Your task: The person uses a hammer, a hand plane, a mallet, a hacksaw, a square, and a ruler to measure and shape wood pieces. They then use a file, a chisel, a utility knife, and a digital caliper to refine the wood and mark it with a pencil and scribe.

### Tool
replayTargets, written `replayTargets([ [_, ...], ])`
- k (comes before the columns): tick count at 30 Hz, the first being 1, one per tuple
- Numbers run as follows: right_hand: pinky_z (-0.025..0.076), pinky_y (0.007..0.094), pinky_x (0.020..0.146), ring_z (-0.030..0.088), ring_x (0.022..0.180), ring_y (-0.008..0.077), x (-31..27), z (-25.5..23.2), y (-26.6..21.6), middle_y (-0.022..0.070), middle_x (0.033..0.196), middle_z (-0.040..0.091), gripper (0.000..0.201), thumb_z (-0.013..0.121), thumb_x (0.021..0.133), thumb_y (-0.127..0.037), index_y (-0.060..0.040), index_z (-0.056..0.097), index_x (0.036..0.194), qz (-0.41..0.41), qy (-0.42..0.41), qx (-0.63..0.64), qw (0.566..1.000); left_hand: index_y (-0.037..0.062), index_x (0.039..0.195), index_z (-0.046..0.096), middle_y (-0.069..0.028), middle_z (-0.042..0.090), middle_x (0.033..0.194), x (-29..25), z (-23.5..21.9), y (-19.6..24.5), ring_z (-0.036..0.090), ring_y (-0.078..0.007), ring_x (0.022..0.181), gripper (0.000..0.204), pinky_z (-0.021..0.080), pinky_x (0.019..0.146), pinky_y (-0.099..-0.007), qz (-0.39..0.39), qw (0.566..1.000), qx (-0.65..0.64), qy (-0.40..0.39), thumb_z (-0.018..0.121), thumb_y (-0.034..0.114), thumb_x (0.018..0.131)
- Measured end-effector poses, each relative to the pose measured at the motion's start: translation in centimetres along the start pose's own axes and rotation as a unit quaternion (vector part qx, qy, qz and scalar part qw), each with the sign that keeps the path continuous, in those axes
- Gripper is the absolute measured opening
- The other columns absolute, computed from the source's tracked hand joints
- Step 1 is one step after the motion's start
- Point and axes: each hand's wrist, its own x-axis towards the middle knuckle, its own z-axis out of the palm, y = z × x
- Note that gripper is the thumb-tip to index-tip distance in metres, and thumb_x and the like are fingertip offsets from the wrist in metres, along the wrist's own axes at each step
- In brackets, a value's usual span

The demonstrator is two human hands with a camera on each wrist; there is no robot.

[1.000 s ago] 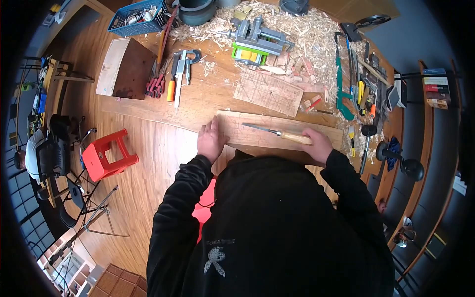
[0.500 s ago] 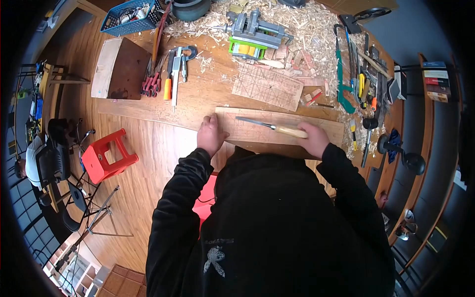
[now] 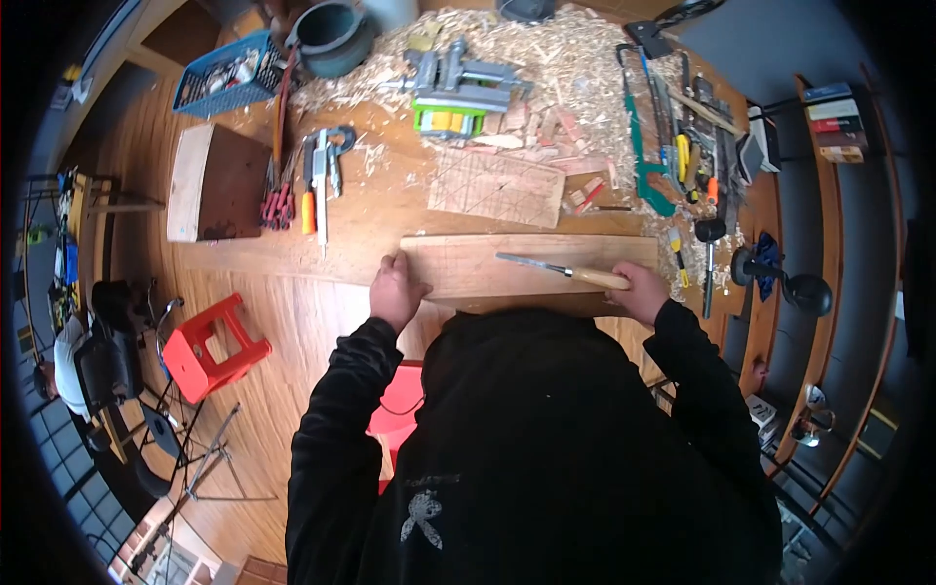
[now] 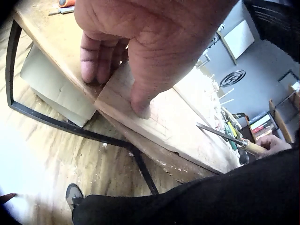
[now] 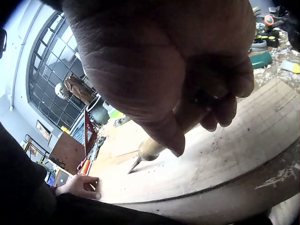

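Observation:
A long pale wooden board [image 3: 458, 268] with faint red lines lies along the table's near edge. At its left end, the left hand [image 3: 395, 294] grips it; in the left wrist view the thumb [image 4: 140, 101] presses on the top face and the fingers bend down beside the end. The right hand [image 3: 641, 291] holds a chisel-like tool by its light wooden handle [image 3: 597, 278], above the board's right half, with the metal blade pointing left. From the right wrist, the fingers curl round the handle [image 5: 151, 149], partly hiding it, and the blade [image 5: 134, 165] slants down towards the board.
Behind the board lies a marked wooden piece [image 3: 497, 185], with a vise [image 3: 458, 88] and heaped shavings [image 3: 575, 49] beyond. Calipers [image 3: 323, 200] and a wooden box [image 3: 216, 183] stand left; saws and other tools lie right. A red stool [image 3: 216, 346] is on the floor.
The head view has shifted. Along the board, the right hand and tool have moved right, away from the left hand, which keeps its hold on the left end.

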Motion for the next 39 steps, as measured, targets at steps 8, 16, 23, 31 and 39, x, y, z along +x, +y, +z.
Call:
replayTargets([
  [8,0.05,0.0452,0.076,0.062,0.086,0.0387,-2.0,-2.2,4.4,0.0168,0.089,0.065,0.025,0.071,0.072,-0.019,-0.0088,0.062,0.093,0.003,0.054,-0.021,0.998,-0.0049,0.112,0.053,-0.0246,0.057,0.109,0.2,-0.5,1.2,0.06,-0.0411,0.098,0.06,0.052,0.082,-0.045,-0.008,0.999,0.032,-0.01,0.08,0.021,0.065],
  [16,0.051,0.047,0.073,0.063,0.082,0.0392,-1.8,-2.7,3.9,0.0168,0.083,0.065,0.023,0.069,0.073,-0.027,-0.0083,0.061,0.085,0.008,-0.029,-0.02,0.999,-0.0074,0.122,0.051,-0.0233,0.058,0.107,0.2,-0.6,1.4,0.062,-0.0397,0.096,0.072,0.053,0.081,-0.043,-0.005,0.998,0.062,-0.007,0.081,0.023,0.065],
  [23,0.052,0.0458,0.075,0.064,0.083,0.0377,-0.4,-0.3,1.4,0.0169,0.086,0.067,0.03,0.071,0.074,-0.032,-0.0124,0.067,0.097,-0.063,0.004,0.008,0.998,-0.0074,0.127,0.049,-0.0228,0.059,0.107,0.0,-0.6,1.2,0.061,-0.0385,0.097,0.076,0.053,0.082,-0.0428,-0.007,0.998,0.063,-0.014,0.081,0.024,0.066],
  [31,0.052,0.0418,0.077,0.065,0.085,0.0362,1.5,2.3,-1.0,0.0168,0.089,0.068,0.037,0.075,0.075,-0.028,-0.0095,0.068,0.106,-0.122,0.004,-0.001,0.993,-0.007,0.129,0.048,-0.0227,0.06,0.105,0.1,-0.2,0.5,0.062,-0.0387,0.095,0.08,0.053,0.081,-0.0433,-0.01,0.997,0.071,-0.021,0.081,0.028,0.065],
  [39,0.049,0.0469,0.082,0.062,0.093,0.0385,1.5,3.3,-2.6,0.0174,0.095,0.066,0.03,0.069,0.075,-0.026,-0.0086,0.067,0.1,-0.101,-0.011,-0.001,0.995,-0.0066,0.132,0.046,-0.0218,0.06,0.107,0.2,-0.7,0.4,0.061,-0.0375,0.098,0.083,0.052,0.083,-0.0424,-0.004,0.996,0.074,-0.044,0.081,0.028,0.066],
])
